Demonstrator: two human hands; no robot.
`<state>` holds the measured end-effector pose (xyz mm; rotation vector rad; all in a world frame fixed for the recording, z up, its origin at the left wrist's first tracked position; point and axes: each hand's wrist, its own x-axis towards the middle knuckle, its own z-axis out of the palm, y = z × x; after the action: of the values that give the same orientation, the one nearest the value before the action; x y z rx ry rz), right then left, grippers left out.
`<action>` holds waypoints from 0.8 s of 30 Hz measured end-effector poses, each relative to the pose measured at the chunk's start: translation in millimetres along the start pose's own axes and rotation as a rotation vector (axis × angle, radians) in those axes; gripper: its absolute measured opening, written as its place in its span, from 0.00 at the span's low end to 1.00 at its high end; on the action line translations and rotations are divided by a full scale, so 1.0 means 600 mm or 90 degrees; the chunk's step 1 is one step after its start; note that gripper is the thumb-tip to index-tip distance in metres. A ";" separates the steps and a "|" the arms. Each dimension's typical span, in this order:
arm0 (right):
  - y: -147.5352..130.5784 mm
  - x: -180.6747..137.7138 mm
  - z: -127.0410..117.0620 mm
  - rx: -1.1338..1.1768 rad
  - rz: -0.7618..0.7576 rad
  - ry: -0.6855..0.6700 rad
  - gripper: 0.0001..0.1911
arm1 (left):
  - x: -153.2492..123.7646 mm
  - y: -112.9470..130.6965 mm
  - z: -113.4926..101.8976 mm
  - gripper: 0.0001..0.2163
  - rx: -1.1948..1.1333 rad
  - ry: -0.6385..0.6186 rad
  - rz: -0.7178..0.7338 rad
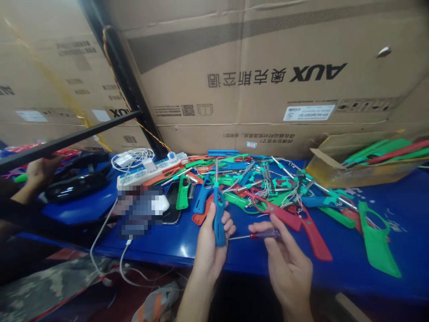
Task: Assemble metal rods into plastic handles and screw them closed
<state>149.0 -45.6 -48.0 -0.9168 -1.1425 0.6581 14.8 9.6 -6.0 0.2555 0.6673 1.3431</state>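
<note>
My left hand (pixel 212 239) is closed round the handle of a blue long-necked lighter (pixel 219 219), its metal tube pointing up and away from me. In my right hand (pixel 288 264) a screwdriver (pixel 264 234) with a dark red-purple handle is held between thumb and fingers. Its thin shaft points left, the tip close to the lighter's handle; whether they touch I cannot tell. Beyond my hands lies a heap of lighter parts, among them a red handle shell (pixel 315 235), a green handle shell (pixel 377 241) and metal tubes with white wires.
A cardboard box (pixel 362 172) of green and red shells stands at the right. A white power strip (pixel 150 170), phone (pixel 172 203) and white cables are left of the heap. Large cartons (pixel 234 107) rise behind the blue table (pixel 174 250). Another person's hand (pixel 40 174) is far left.
</note>
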 end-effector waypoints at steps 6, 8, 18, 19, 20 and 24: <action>-0.012 0.015 0.016 0.045 -0.056 0.054 0.17 | 0.001 -0.002 -0.002 0.19 0.012 -0.014 0.007; -0.015 0.014 0.019 0.029 -0.062 0.069 0.20 | 0.001 -0.002 -0.003 0.20 0.014 -0.015 0.006; 0.002 0.003 0.005 -0.020 -0.007 0.062 0.16 | 0.005 -0.002 -0.003 0.19 0.004 -0.013 -0.009; 0.002 0.005 0.006 -0.002 -0.020 0.072 0.13 | 0.004 -0.002 -0.003 0.19 0.006 -0.012 -0.009; 0.000 0.006 0.007 0.011 -0.034 0.078 0.09 | 0.004 -0.002 -0.002 0.19 0.007 -0.010 -0.009; -0.006 0.007 0.008 -0.033 -0.037 0.054 0.11 | 0.003 -0.002 -0.001 0.20 0.007 -0.002 -0.013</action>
<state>145.5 -42.4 -42.4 -0.9433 -1.1112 0.5393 15.5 10.8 -7.4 0.2597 0.6731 1.3190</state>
